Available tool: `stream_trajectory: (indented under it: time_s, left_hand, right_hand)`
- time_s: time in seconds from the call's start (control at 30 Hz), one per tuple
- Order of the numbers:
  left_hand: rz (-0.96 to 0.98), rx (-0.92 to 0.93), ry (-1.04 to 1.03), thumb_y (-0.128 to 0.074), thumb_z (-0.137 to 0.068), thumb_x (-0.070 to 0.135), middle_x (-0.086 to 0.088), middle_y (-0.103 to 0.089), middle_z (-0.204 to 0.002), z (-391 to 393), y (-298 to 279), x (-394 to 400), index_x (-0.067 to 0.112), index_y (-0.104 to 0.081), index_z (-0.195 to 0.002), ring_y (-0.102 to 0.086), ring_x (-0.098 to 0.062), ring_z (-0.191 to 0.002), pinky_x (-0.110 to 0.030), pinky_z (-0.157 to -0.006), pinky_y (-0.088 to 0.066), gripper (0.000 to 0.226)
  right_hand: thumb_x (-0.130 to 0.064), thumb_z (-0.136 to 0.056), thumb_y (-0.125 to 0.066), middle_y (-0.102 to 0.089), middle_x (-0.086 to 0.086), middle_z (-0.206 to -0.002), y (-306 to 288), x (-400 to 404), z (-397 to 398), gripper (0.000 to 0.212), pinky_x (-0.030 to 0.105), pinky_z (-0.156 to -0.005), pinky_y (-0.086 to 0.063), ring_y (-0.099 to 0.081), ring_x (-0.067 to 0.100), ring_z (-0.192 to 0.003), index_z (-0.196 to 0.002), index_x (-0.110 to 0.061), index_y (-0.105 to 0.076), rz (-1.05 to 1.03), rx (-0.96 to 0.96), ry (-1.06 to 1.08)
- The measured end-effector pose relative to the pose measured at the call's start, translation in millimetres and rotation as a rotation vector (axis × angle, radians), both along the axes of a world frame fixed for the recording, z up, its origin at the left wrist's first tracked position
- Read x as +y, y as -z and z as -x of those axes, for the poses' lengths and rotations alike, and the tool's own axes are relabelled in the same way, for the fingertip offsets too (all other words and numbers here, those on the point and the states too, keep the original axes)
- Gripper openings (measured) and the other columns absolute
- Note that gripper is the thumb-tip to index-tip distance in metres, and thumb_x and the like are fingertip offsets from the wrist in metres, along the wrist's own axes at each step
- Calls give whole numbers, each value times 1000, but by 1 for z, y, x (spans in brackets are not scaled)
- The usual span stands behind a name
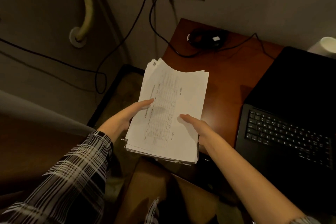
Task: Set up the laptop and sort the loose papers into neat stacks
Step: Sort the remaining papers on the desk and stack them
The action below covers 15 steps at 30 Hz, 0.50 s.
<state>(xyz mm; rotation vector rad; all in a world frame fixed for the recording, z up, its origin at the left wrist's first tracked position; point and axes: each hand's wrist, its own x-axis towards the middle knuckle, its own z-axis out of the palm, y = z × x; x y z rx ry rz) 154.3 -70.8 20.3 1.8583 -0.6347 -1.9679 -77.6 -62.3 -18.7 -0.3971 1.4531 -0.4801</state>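
Left of the open laptop [291, 114] on the bench [227, 71], the paper stack [169, 114] hangs partly off the edge, left hand [125, 116] and right hand [198, 125] gripping its sides, thumbs on top, so loosened fingers might spill uneven sheets floorward.

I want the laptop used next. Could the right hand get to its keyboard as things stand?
Probably, but not freely: the right hand grips the paper stack together with the left hand. The keyboard lies uncovered just to its right on the desk.
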Motion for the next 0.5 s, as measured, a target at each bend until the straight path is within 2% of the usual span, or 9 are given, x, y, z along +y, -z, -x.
stream_trajectory:
  time_s: [0.03, 0.07, 0.17, 0.23, 0.27, 0.33, 0.4, 0.5]
  left_hand:
    - [-15, -5, -21, -79, -55, 59, -8, -58, -123, -1, 3, 0, 25, -55, -123, -56, -31, -114, -54, -101, -40, 79]
    - [-13, -6, -53, -82, -58, 51, -10, -60, -123, 1, 4, 1, 23, -56, -123, -57, -32, -112, -56, -100, -41, 75]
    - [78, -91, -133, -75, -77, 14, -8, -66, -115, 11, 9, 6, 17, -57, -120, -66, -28, -98, -49, -84, -54, 47]
    - [205, -150, -151, -73, -81, 11, -1, -65, -109, 19, 2, 8, 20, -55, -120, -65, -20, -93, -38, -71, -54, 44]
    - [287, -180, -156, -72, -82, 12, 3, -63, -106, 23, -3, 7, 21, -54, -119, -63, -15, -90, -32, -66, -53, 43]
    - [472, -222, -168, -71, -83, 12, 11, -59, -102, 28, -18, 3, 24, -51, -115, -59, -5, -87, -23, -63, -50, 40]
    - [670, -208, -204, -70, -82, 9, 11, -60, -105, 33, -33, -3, 28, -51, -109, -61, -6, -92, -23, -70, -54, 38]
    - [871, -149, -281, -71, -81, 6, 5, -59, -112, 45, -53, -16, 33, -50, -107, -63, -8, -101, -26, -75, -57, 43]
  right_hand:
    - [-28, -72, -81, -70, 9, -106, -1, -2, 3, 48, 42, -93, -51, -67, 28, -97, -112, -8, -65, -6, -14, -16]
    - [-27, -74, -79, -71, 9, -106, -4, -5, 5, 43, 42, -93, -51, -67, 28, -97, -111, -9, -65, -5, -26, -30]
    - [-24, -78, -76, -71, 8, -106, -14, -16, 11, 38, 40, -84, -53, -68, 26, -96, -112, -11, -64, 17, -49, -93]
    - [-27, -78, -76, -71, 4, -107, -25, -22, 15, 45, 40, -84, -54, -68, 24, -96, -118, -12, -61, 65, 8, -138]
    - [-28, -78, -77, -70, 2, -107, -31, -25, 16, 47, 38, -82, -54, -68, 22, -95, -118, -12, -60, 115, 48, -143]
    - [-28, -80, -75, -67, -6, -101, -48, -28, 16, 42, 25, -71, -52, -65, 12, -87, -116, -15, -58, 269, 97, -106]
    - [-24, -81, -73, -64, -11, -97, -66, -31, 14, 39, 18, -65, -49, -62, 3, -84, -116, -19, -57, 460, 121, -40]
    - [-18, -83, -72, -64, -12, -103, -87, -36, 12, 36, 18, -74, -56, -62, -4, -87, -116, -14, -58, 729, 203, 45]
